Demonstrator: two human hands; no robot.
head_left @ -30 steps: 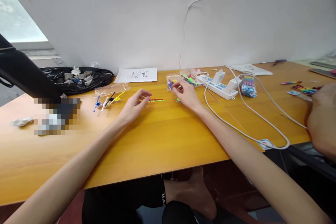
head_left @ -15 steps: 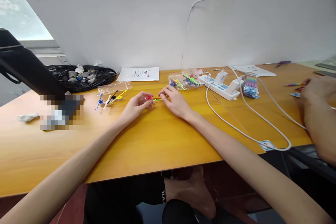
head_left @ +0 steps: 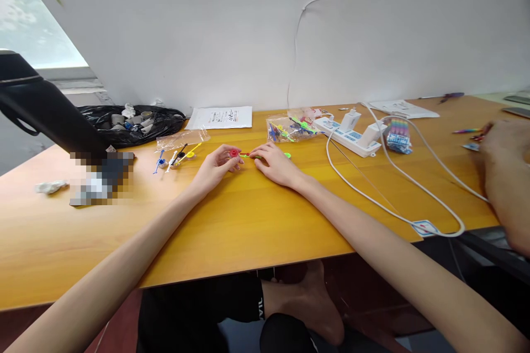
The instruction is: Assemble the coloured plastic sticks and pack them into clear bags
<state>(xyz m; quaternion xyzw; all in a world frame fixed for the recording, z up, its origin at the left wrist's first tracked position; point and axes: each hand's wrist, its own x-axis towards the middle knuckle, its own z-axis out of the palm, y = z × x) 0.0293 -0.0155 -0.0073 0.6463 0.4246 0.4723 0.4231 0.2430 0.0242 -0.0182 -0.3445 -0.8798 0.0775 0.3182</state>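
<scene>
Left hand (head_left: 219, 162) was curled around a round red piece (head_left: 234, 153), pinched between thumb and fingers over the wooden table (head_left: 248, 220). Right hand (head_left: 277, 164) was narrowed, fingertips at the thin red and green rods (head_left: 244, 154) between the hands; could not tell whether it gripped them. A round green piece (head_left: 289, 155) lay just past the right hand's knuckles. Progress, by judgement: the blue, white, black and yellow pieces (head_left: 181, 154), grouped left of the left hand near a clear wrapper (head_left: 184, 138), appeared paired, rod with round part, hence probably done; red and green appeared unfinished, with no join visible. More coloured parts lay in a clear bag (head_left: 296, 128) beyond the right hand. Appearance: red piece bright, disc-like, with a ringed centre; rods slender, finer detail too small to resolve.
</scene>
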